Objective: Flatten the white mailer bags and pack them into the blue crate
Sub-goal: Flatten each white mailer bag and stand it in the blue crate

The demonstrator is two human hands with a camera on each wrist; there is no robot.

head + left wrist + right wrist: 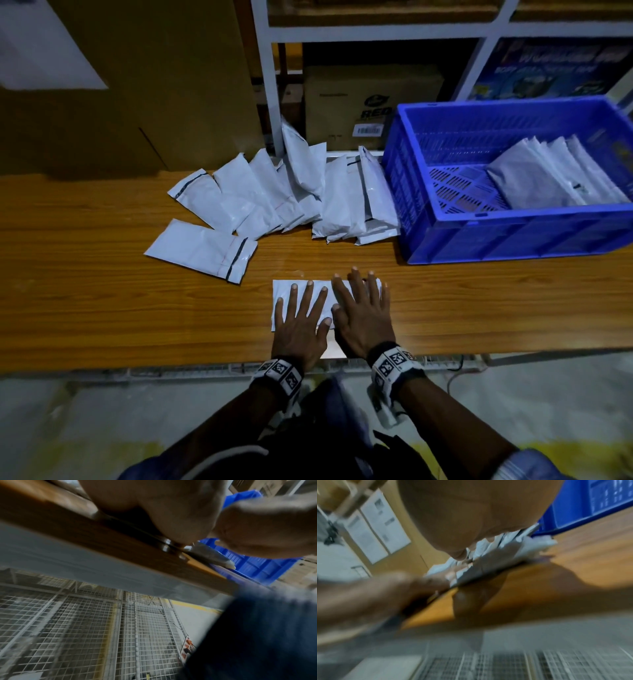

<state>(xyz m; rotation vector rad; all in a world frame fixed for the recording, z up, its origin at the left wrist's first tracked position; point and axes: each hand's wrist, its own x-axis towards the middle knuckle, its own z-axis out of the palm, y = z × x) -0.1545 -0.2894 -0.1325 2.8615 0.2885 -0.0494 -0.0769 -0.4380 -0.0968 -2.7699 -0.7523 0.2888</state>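
Observation:
A white mailer bag (282, 291) lies flat on the wooden table (102, 308) near its front edge. My left hand (301, 308) presses on it with straight, spread fingers. My right hand (361, 305) lies flat on the bag's right half, fingers straight too. In the right wrist view the bag (536, 545) shows under the palm, blurred. A heap of several white mailer bags (291, 192) lies at the back of the table. The blue crate (479, 236) stands at the right with several flattened bags (548, 178) inside, leaning against its right side.
One loose mailer bag (202, 250) lies left of my hands. Behind the table stand a large cardboard sheet (154, 85) and a white metal rack (270, 85) with boxes. A wire mesh panel (85, 628) runs under the table's front edge.

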